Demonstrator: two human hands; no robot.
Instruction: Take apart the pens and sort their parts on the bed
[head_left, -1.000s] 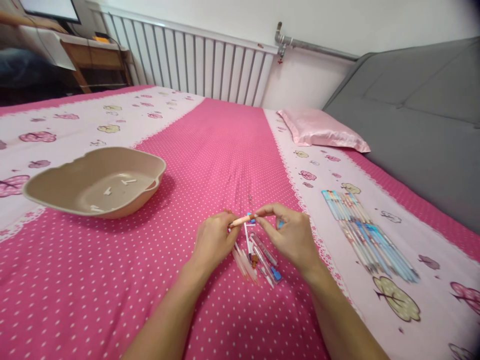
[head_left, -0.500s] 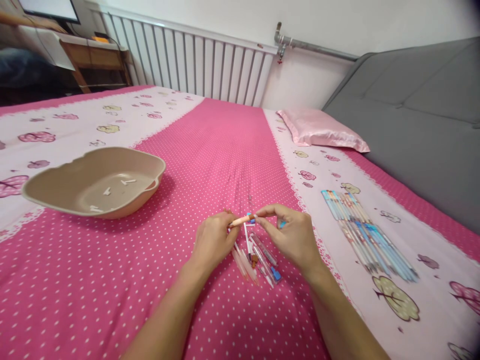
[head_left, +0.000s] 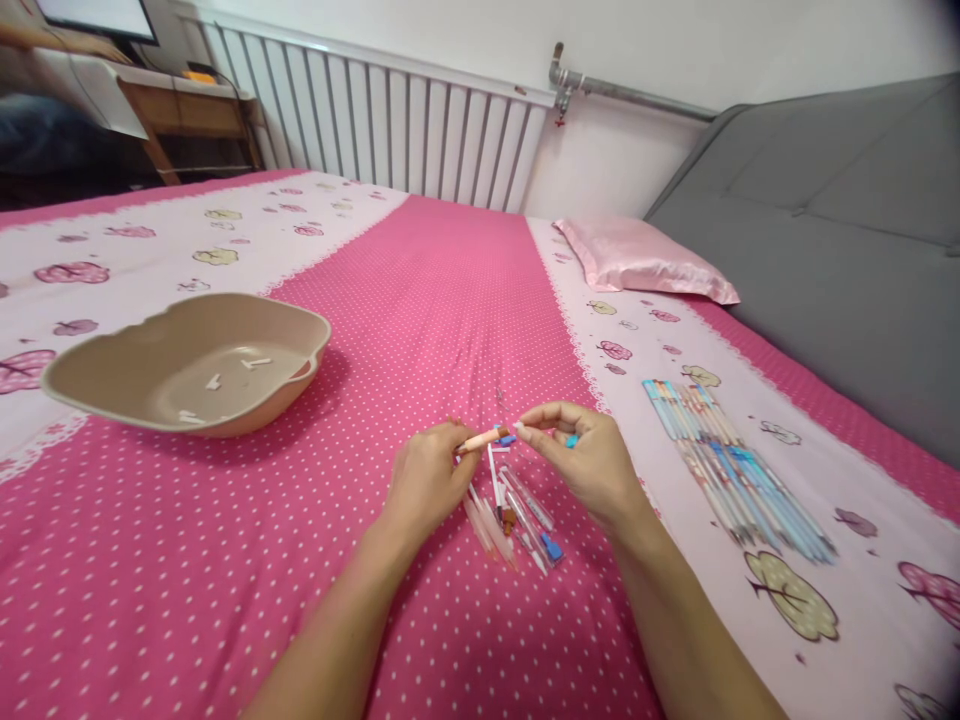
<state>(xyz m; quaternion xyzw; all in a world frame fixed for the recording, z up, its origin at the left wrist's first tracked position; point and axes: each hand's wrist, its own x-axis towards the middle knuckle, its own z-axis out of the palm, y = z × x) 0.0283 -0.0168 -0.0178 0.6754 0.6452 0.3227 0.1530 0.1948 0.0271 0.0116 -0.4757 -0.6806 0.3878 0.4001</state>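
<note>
Hands meet low over a pink bed cover (head_left: 420, 300) with white dots; the left hand (head_left: 429, 482) has its fingers curled tight round a peach pen (head_left: 480, 440), which sticks out sideways toward the other hand; the pen's far end shows a bit of blue. The right hand (head_left: 594, 468) is just beside that end, close but with a tiny gap; its thumb and first finger (head_left: 534, 428) are pinched together at the tips, and I cannot tell if something small is between them; its other fingers are bent in and hold a small blue piece (head_left: 571, 440).

Right under both hands lies a little pile of pen parts (head_left: 521, 522), clear tubes and thin sticks, on the cover; off to the right a row of blue pens (head_left: 739, 472) lies side by side, well apart from the hands. Far to the left sits a tan basin (head_left: 315, 330) with a few small white bits (head_left: 217, 380) inside; a pink pillow (head_left: 645, 262) rests near the grey headboard (head_left: 825, 230), and a white radiator (head_left: 390, 130) stands at the wall.
</note>
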